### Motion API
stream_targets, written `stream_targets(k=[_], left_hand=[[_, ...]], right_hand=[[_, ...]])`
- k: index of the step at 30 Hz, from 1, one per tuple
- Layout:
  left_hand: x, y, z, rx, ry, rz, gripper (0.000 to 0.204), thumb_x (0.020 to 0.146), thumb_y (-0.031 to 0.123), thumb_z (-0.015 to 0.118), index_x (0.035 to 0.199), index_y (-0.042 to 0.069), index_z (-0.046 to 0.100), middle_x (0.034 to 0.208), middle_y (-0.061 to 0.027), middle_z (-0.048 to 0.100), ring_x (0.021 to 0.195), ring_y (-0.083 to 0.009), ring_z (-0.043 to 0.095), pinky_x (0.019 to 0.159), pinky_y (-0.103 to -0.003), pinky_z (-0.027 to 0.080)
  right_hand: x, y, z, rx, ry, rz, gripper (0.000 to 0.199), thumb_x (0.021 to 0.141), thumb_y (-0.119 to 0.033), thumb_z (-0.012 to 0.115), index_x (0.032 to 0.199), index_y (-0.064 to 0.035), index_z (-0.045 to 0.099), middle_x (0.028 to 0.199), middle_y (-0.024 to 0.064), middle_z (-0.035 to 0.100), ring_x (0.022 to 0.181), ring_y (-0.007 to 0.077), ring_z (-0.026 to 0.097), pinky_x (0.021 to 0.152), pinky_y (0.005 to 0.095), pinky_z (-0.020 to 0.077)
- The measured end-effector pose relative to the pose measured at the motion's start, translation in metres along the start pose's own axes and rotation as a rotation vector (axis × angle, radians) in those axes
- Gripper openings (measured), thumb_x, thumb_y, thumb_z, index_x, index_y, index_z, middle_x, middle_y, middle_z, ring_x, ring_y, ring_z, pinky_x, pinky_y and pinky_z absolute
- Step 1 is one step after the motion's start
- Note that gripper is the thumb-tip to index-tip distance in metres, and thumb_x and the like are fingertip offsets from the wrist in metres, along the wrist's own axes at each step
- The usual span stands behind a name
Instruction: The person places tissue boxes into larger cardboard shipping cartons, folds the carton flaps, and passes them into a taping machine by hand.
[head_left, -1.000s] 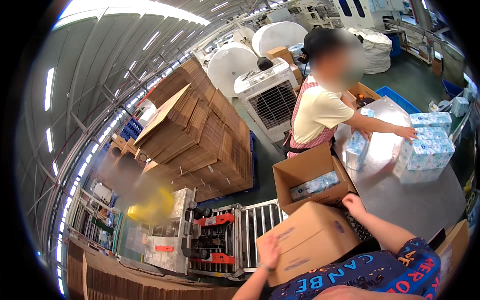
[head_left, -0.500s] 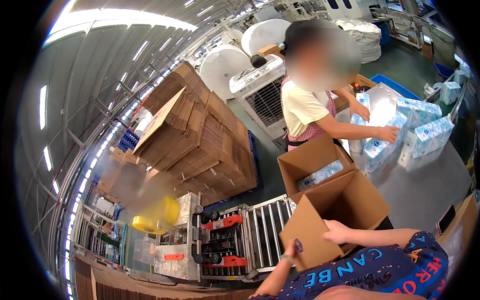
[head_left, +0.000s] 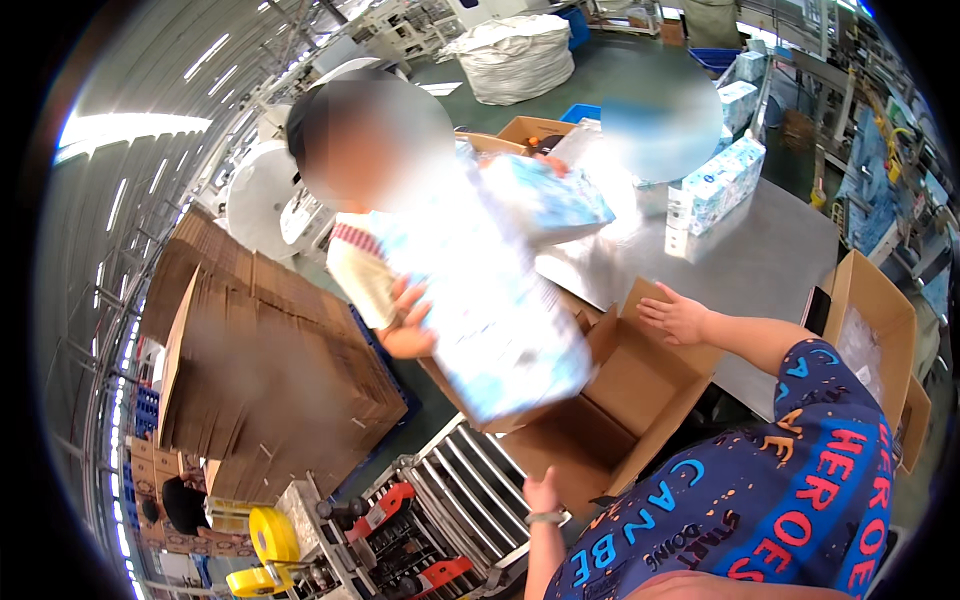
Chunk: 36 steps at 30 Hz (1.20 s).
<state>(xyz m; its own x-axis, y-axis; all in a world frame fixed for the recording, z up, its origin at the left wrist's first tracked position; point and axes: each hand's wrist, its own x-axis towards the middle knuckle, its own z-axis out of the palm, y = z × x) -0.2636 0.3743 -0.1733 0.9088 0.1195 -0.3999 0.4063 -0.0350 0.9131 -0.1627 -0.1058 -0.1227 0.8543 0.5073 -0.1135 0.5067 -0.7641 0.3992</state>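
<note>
In front of me an open cardboard box (head_left: 652,382) stands at the end of the roller conveyor. My right hand (head_left: 676,316) lies with spread fingers against its raised flap on the table side. At the box's near left edge is my left hand (head_left: 543,494), a band on its wrist; its fingers look stretched apart and are only partly seen. Just beyond, a co-worker's hand (head_left: 410,312) supports a large blue-and-white pack (head_left: 505,340), blurred by motion, over the boxes. That person's other hand is at another blue-and-white pack (head_left: 560,200).
More blue-and-white packs (head_left: 722,190) stand on the metal table (head_left: 780,235). To the left are the roller conveyor (head_left: 455,485), a machine with yellow tape rolls (head_left: 274,534) and a tall stack of flattened cardboard (head_left: 270,370). Another open box (head_left: 870,310) is at my right.
My view has swung to the right. My right hand has moved from the near flap to the table-side flap. The co-worker has lifted packs off the table and brought one over the boxes.
</note>
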Motion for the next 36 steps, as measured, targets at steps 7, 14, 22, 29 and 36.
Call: stream_targets(k=[7, 14, 22, 29, 36], left_hand=[[0.032, -0.083, -0.090, 0.438, 0.176, -0.426, 0.059, 0.083, 0.047, 0.080, 0.107, -0.007, 0.072, 0.090, -0.0150, 0.075, 0.087, -0.0236, 0.071, 0.080, -0.038, 0.056], [0.017, 0.049, -0.062, 1.635, 0.395, 0.474, 0.061, 0.063, 0.055, 0.085, 0.091, 0.003, 0.069, 0.085, -0.0171, 0.071, 0.083, -0.0389, 0.070, 0.072, -0.045, 0.056], [0.025, 0.175, 0.089, 2.060, -0.061, -0.061, 0.044, 0.089, 0.051, 0.065, 0.103, 0.011, 0.075, 0.099, -0.0124, 0.074, 0.103, -0.0262, 0.069, 0.087, -0.039, 0.054], [0.064, 0.248, 0.265, 1.479, -0.453, 0.776, 0.055, 0.083, 0.043, 0.074, 0.121, 0.004, 0.063, 0.113, -0.0211, 0.067, 0.106, -0.0382, 0.063, 0.090, -0.045, 0.051], [0.118, 0.260, 0.444, 1.472, -0.572, 1.181, 0.106, 0.065, 0.034, 0.088, 0.152, 0.013, 0.033, 0.134, -0.0208, 0.052, 0.125, -0.0400, 0.048, 0.109, -0.053, 0.035]], right_hand=[[0.040, 0.002, 0.047, 0.909, -0.245, 0.293, 0.061, 0.095, -0.048, 0.050, 0.146, -0.0144, 0.048, 0.155, 0.0138, 0.039, 0.147, 0.0280, 0.030, 0.120, 0.0618, 0.0142], [0.007, 0.247, 0.012, 0.352, 0.029, 0.552, 0.078, 0.073, -0.009, 0.073, 0.146, -0.0138, 0.044, 0.148, 0.0156, 0.045, 0.140, 0.0298, 0.040, 0.118, 0.0559, 0.0243], [-0.019, 0.319, 0.091, 0.337, -0.221, 0.612, 0.067, 0.064, -0.026, 0.082, 0.126, -0.0154, 0.059, 0.128, 0.0105, 0.060, 0.134, 0.0283, 0.048, 0.118, 0.0642, 0.0185], [0.053, 0.249, 0.057, 0.820, 0.279, 0.405, 0.104, 0.070, -0.054, 0.081, 0.153, -0.0104, 0.036, 0.151, 0.0223, 0.041, 0.146, 0.0338, 0.032, 0.119, 0.0622, 0.0128], [0.026, 0.358, 0.093, 0.625, 0.064, 1.054, 0.111, 0.067, -0.050, 0.082, 0.154, -0.0041, 0.029, 0.136, 0.0241, 0.049, 0.135, 0.0369, 0.041, 0.119, 0.0480, 0.0210]])
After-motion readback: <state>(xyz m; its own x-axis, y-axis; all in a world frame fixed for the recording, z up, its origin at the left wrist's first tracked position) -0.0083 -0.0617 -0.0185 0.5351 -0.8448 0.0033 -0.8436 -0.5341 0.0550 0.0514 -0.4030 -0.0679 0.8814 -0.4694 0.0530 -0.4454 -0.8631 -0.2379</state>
